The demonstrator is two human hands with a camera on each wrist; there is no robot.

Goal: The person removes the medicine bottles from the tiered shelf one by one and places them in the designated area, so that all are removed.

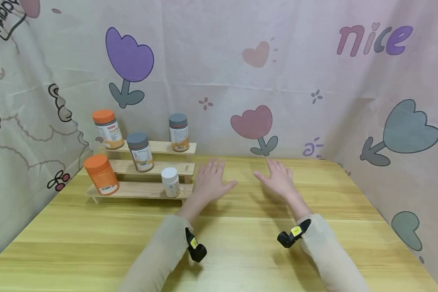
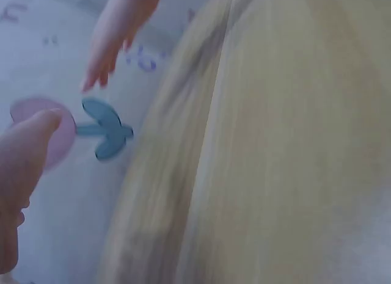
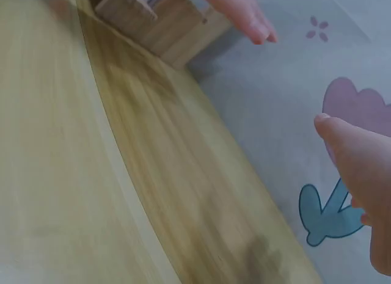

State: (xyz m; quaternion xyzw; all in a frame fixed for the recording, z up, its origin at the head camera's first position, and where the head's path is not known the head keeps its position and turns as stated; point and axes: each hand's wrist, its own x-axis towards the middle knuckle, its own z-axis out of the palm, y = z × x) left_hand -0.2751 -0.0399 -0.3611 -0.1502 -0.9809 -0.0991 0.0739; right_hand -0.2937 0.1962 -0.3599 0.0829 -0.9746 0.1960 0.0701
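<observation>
Plainly, both hands hover flat over the far middle of the table (image 1: 241,227), holding nothing: the left hand (image 1: 211,181) and the right hand (image 1: 278,178) have straight, loosely spread fingers, thumbs turned toward each other with a gap between them. Nearest the left hand is the white-capped bottle (image 1: 170,182) on the lowest step of the wooden stepped rack (image 1: 138,190), just beside the fingers but apart from them. Open table stretches in front of and to the right of the hands, up to the printed cloth backdrop (image 1: 255,81) that closes off the back and side edges.

Only the head view shows the other jars: the front orange-lidded jar (image 1: 101,174), the top orange-lidded jar (image 1: 108,129), and two grey-lidded jars (image 1: 140,151) (image 1: 179,132). The right wrist view catches a corner of the rack (image 3: 153,21) and the opposite hand's fingertips. Both wrist views are blurred, with each hand cut off at the frame edge.
</observation>
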